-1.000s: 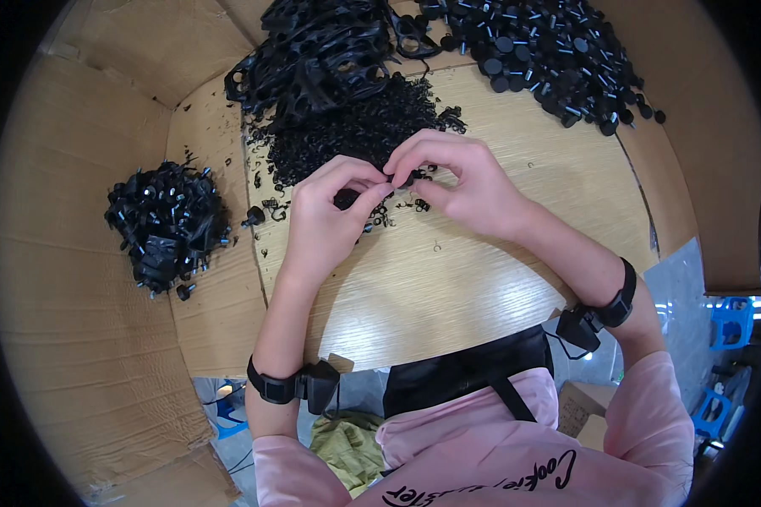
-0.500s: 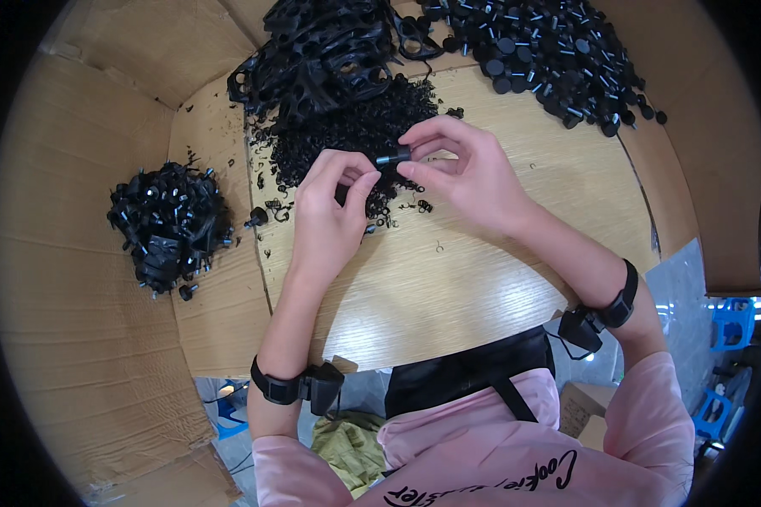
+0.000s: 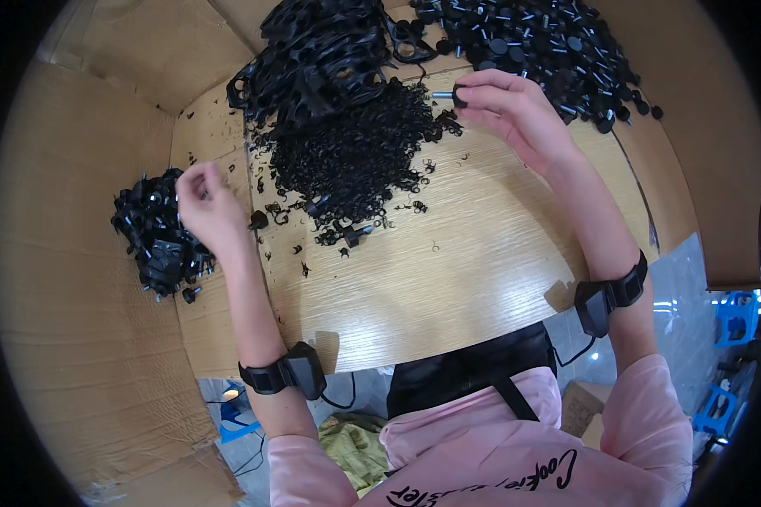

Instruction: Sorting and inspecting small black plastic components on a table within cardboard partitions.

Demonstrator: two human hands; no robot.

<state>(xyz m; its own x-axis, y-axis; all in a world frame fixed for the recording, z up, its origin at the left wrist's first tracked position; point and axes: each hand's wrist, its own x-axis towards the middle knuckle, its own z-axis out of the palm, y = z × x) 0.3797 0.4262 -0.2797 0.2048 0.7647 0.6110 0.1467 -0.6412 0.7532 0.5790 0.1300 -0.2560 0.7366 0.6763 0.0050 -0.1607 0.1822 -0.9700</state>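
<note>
- Right hand (image 3: 516,110) pinches a knob (image 3: 460,96) by its black end, metal stud (image 3: 442,95) pointing left; it is held right of the ring pile (image 3: 347,152), near its far end.
- Knob: probably light and stiff, not fragile; stud likely slicker, so I'd grip the black rim.
- Left hand (image 3: 207,211): fingers curled, left of the ring pile, at the parts heap (image 3: 165,262); cannot tell if it holds anything.
- Surface (image 3: 473,253): pale, glossy wood grain beneath the ring pile.
- Room: cardboard wall (image 3: 76,237) left of the ring pile; blue stool (image 3: 738,314) far right of it.
</note>
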